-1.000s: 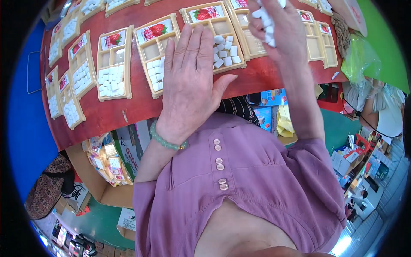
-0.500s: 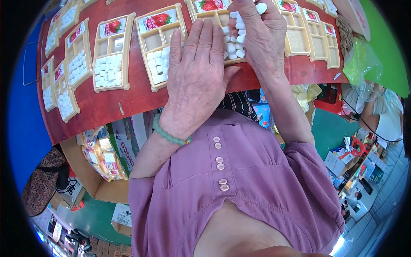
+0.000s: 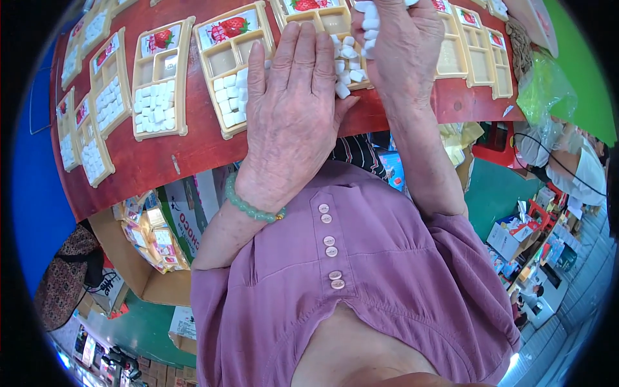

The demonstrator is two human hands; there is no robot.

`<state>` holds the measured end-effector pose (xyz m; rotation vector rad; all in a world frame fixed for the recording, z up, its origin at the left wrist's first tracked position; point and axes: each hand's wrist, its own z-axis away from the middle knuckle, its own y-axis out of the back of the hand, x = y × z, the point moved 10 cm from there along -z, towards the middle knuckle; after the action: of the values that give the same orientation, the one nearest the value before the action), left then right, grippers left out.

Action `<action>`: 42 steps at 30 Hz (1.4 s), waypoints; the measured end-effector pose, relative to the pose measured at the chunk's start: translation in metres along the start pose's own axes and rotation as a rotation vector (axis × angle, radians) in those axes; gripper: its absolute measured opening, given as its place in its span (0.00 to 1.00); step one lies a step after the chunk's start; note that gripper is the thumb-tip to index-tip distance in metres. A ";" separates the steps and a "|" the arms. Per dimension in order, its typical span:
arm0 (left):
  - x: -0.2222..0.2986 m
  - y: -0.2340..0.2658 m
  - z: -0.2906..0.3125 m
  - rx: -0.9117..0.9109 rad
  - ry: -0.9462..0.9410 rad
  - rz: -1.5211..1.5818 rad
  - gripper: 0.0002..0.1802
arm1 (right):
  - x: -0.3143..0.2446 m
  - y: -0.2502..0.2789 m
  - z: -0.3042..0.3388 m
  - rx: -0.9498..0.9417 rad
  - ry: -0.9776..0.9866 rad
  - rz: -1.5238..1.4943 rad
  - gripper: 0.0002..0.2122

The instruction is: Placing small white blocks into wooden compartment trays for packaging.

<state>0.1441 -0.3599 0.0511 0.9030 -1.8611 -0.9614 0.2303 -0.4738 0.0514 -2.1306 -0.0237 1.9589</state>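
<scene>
Near the front edge of the counter (image 3: 200,147): a row of cream trays, with both bare hands over the middle of it.
Left hand (image 3: 287,119): palm down, fingers straight and close together, thumb spread toward the right; it covers the side-by-side rims of two trays. What lies under the palm cannot be seen.
Right hand (image 3: 409,55): fingers curled around a small handful of white pieces (image 3: 371,24), over the right side of the tray between the hands (image 3: 334,23); some fingertips are hidden.
White pieces below: a loose heap (image 3: 349,61) in that tray's large near compartment, one lying at its near rim beside the left thumb.
Tray to the left (image 3: 222,62): a strawberry packet (image 3: 229,28) in its far compartment, more white pieces nearest the counter's front edge.
Toward the counter's right end: further trays (image 3: 477,68), then a clear bag (image 3: 548,97) at the corner.
Feel of the pieces: probably light, firm and smooth, apt to slip from an overfull fist; best cupped in the palm, or pinched singly by the sides.
Feel of the trays: likely thin, light and slightly flexible, easily nudged; best held by the long side rims.
</scene>
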 end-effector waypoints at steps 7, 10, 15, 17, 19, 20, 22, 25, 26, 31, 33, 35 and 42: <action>-0.004 0.002 -0.003 0.006 -0.001 -0.063 0.35 | 0.006 -0.004 0.002 -0.066 0.148 0.069 0.10; 0.002 0.008 -0.007 -0.024 -0.031 -0.161 0.34 | -0.008 -0.015 0.001 -0.233 0.437 -0.225 0.11; 0.003 0.002 -0.005 -0.046 -0.073 -0.276 0.32 | 0.010 -0.001 -0.001 -0.037 0.011 -0.020 0.12; -0.006 0.002 -0.005 -0.023 0.013 -0.052 0.32 | 0.011 -0.002 -0.002 -0.029 -0.074 -0.100 0.12; -0.006 0.002 -0.005 -0.019 0.021 -0.043 0.33 | 0.012 0.003 -0.003 0.027 -0.170 -0.218 0.13; -0.007 0.002 -0.005 -0.016 0.030 -0.032 0.34 | 0.011 0.008 -0.004 0.029 -0.167 -0.217 0.13; -0.006 0.003 -0.005 -0.014 0.027 -0.028 0.35 | 0.003 0.023 -0.007 0.050 -0.123 -0.133 0.12; -0.005 0.001 -0.005 -0.032 0.020 -0.040 0.36 | -0.006 0.040 -0.009 0.024 0.029 0.108 0.11; -0.005 -0.001 -0.005 -0.054 0.014 -0.055 0.37 | -0.011 0.042 -0.008 -0.036 0.093 0.218 0.09; -0.002 -0.005 -0.003 -0.072 0.011 -0.075 0.36 | -0.013 0.035 -0.011 -0.195 0.550 0.202 0.06; -0.002 -0.007 -0.004 -0.081 0.000 -0.094 0.36 | -0.019 0.041 0.000 -0.288 0.819 -0.108 0.06; -0.005 -0.006 -0.003 -0.087 0.015 -0.100 0.36 | -0.020 0.039 0.000 -0.298 0.791 -0.162 0.06; -0.007 -0.003 -0.001 -0.100 0.028 -0.118 0.35 | -0.015 0.038 -0.001 -0.136 0.439 0.661 0.06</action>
<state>0.1480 -0.3555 0.0466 0.9688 -1.7358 -1.0987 0.2242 -0.5137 0.0592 -2.8752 0.7284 1.7441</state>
